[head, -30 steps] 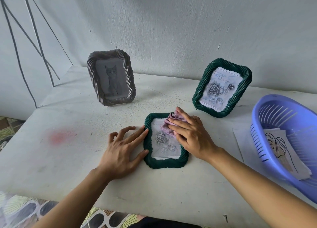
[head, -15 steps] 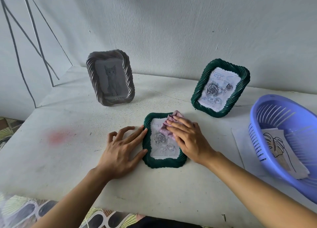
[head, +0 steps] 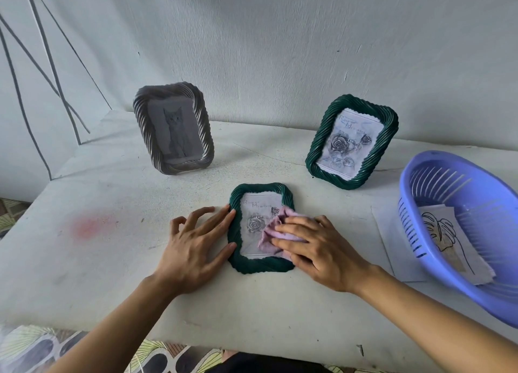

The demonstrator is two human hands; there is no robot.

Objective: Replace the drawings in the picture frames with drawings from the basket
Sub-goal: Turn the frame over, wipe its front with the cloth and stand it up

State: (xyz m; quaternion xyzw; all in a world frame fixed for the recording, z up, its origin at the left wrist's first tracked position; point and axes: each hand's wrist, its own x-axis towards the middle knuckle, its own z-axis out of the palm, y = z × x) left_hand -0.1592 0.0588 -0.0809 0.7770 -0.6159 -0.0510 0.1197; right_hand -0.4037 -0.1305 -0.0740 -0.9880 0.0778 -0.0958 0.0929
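A green frame [head: 238, 263] with a rose drawing lies flat on the white table [head: 112, 260]. My right hand [head: 316, 249] presses a pink cloth [head: 273, 232] onto its glass with straight fingers. My left hand [head: 193, 246] rests flat on the table, fingertips against the frame's left edge. A second green frame [head: 350, 142] with a rose drawing stands at the back right. At the back left stands a grey frame [head: 173, 127] with a cat drawing. The purple basket [head: 482, 297] at the right holds a leaf drawing [head: 445, 235].
A white sheet of paper [head: 392, 249] lies on the table, partly under the basket. The wall runs close behind the standing frames. The table's front edge is near my body, with patterned floor below it.
My right hand has slid the pink cloth from the top of the flat frame's glass down toward its lower right. My left hand has stayed at the frame's left edge.
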